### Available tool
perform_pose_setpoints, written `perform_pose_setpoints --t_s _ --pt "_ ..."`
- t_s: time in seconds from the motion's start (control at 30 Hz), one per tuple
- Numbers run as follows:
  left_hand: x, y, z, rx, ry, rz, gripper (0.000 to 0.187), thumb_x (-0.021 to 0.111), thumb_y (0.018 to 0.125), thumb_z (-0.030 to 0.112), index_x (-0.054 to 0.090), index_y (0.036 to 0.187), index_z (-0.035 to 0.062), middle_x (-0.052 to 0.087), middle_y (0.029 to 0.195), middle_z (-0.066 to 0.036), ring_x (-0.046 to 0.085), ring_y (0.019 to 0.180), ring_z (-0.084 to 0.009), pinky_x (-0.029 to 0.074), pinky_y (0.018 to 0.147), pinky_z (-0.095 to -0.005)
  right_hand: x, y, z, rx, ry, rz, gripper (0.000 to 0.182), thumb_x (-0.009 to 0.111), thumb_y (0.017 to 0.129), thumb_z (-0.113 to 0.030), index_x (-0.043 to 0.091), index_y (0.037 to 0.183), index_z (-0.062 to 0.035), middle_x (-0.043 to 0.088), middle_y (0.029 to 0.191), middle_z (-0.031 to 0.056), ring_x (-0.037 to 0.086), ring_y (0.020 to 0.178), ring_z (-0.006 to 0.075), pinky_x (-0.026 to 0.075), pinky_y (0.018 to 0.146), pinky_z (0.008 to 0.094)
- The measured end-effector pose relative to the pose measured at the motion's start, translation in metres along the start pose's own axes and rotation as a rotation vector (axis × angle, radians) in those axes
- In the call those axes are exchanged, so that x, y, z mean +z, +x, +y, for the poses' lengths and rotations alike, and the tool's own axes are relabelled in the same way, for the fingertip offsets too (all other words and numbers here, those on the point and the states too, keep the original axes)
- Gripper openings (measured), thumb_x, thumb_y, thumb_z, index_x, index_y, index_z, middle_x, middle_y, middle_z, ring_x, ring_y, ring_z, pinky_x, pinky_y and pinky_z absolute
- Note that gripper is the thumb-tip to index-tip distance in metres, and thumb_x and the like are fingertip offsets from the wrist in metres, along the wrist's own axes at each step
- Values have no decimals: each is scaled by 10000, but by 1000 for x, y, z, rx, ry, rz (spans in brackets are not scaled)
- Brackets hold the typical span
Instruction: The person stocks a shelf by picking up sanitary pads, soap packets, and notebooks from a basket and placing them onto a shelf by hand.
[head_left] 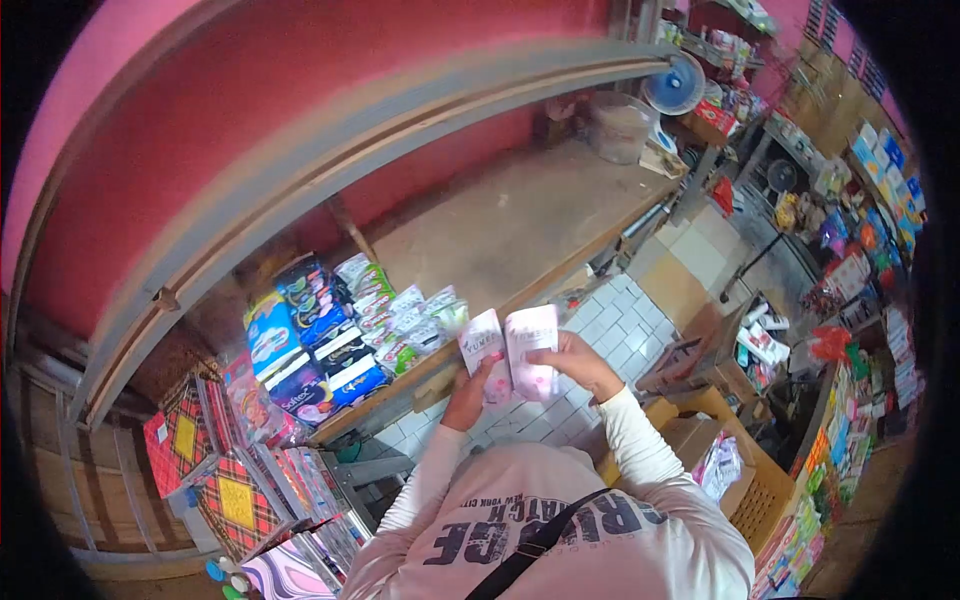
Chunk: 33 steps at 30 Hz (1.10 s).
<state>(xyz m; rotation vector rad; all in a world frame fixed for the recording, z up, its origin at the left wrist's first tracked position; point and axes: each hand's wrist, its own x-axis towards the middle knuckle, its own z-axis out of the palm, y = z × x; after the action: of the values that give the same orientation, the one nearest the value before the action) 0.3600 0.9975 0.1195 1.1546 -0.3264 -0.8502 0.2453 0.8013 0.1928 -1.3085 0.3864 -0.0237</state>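
Observation:
Two pink-and-white printed pouches are held side by side in front of my chest. My left hand (474, 388) is closed on the left pouch (482, 335), thumb across its front. Around the right pouch (531, 330) my right hand (582, 365) is closed, its thumb on the printed face. The two pouches stand upright, nearly touching along their inner edges. Just left of my left hand, rows of green-and-white packets (405, 320) stand on the wooden shelf (480, 225). Beside those are blue and black packs (345, 355) of pads.
A wooden beam (400, 120) crosses above the shelf. Plaid-covered books (240, 500) are stacked at lower left. A yellow crate (760, 510) with a carton and a silvery packet stands at my right. Crowded goods (850, 270) line the right side. White tiles (610, 325) cover the floor.

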Motion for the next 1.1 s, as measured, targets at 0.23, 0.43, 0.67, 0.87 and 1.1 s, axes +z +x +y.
perform_pose_setpoints --t_s 0.23,0.43,0.67,0.87,1.1 --pt "-64 -29 33 81 224 251 311 638 950 183 639 1212 16 687 1136 -64 638 1023 -170 492 913 -330 21 82 -71 -252 -514 109 201 689 907 -153 712 995 26 730 880 62 661 791 107 530 711 279" --pt "-83 -42 33 84 38 470 298 650 964 237 674 1146 2 710 1048 -55 646 925 -124 520 787 -283 20 181 -80 -496 -803 97 264 683 882 -175 703 1026 44 709 918 226 704 830 311 522 760 375" --pt "-87 -30 30 206 98 619 293 599 988 237 680 1118 -13 715 1031 -74 662 926 -143 517 798 -301 14 275 -58 -460 -881 -54 217 638 883 -120 713 1033 18 706 960 236 693 888 378 522 814 419" --pt "-69 -23 51 194 197 675 277 609 986 204 676 1144 -14 713 1076 -52 634 952 -116 498 827 -290 20 260 -112 -460 -970 37 218 634 866 -98 715 1036 11 697 965 247 678 929 405 519 839 432" --pt "-69 -3 39 214 185 655 280 629 976 202 668 1157 -8 713 1070 -48 635 950 -114 497 829 -290 17 287 -107 -597 -920 87 210 652 859 -99 712 1018 22 704 978 233 679 946 391 514 861 416"
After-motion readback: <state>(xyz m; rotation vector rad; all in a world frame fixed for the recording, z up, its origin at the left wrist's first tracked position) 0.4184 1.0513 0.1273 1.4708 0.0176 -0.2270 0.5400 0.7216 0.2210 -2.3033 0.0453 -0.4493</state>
